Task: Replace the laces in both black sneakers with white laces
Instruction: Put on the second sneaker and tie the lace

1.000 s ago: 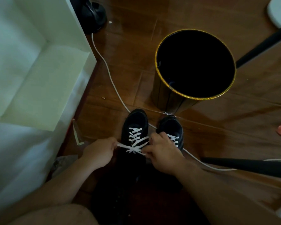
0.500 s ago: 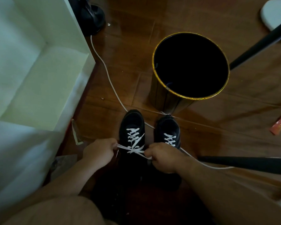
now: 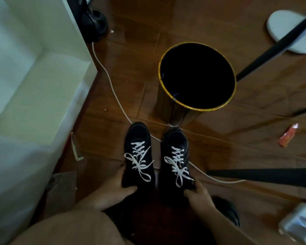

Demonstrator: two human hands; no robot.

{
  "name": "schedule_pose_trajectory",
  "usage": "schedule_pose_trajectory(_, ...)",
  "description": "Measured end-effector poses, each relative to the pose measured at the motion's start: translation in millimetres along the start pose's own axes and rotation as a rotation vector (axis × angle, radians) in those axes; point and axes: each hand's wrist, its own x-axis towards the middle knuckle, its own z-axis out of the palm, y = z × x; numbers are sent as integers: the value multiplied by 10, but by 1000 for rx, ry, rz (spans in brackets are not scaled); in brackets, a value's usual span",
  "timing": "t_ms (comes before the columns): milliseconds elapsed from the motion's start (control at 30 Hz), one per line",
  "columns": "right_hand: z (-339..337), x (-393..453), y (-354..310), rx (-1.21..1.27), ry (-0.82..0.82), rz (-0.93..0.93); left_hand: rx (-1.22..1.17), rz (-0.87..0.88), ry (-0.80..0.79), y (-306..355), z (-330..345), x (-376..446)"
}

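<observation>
Both black sneakers sit side by side on the wooden floor (image 3: 237,156), toes toward the gold-rimmed bin (image 3: 168,106), heels toward us. The left sneaker (image 3: 140,137) and the right sneaker (image 3: 176,140) each carry white laces, crossed up the eyelets and tied in a bow: left laces (image 3: 139,160), right laces (image 3: 177,165). We judge the lacing done, the shoes squared up as a finished pair. Our left hand (image 3: 116,185) grips the left sneaker low on its outer side near the heel, thumb curled over the collar edge, fingers wrapped along the side. Our right hand (image 3: 199,195) holds the right sneaker at its heel corner, fingers curled, one fingertip up against the side. Such low grips suit sliding or straightening the shoes without disturbing the bows. The bows lie ahead of the fingers, clear of them; only a loop of the right bow hangs near the right fingertips. A white cable (image 3: 113,89) runs under the toes. The bin's contents are too dark to make out.
</observation>
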Motion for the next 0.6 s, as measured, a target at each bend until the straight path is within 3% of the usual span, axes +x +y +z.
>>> schedule_pose_trajectory(133, 222, -170, -85, 207, -70, -30, 4, 82, 65, 37, 134, 1)
schedule_pose_trajectory(300, 343, -260, -296, -19, -54, -135, -106, 75, 107, 47, 184, 12)
schedule_pose_trajectory(467, 467, -362, -653, -92, -68, -229, -472, -8, 228, 18, -76, -64)
schedule_pose_trajectory(600, 741, -416, -1218, -76, -87, -367, -533, 21, 582, 316, -586, -282)
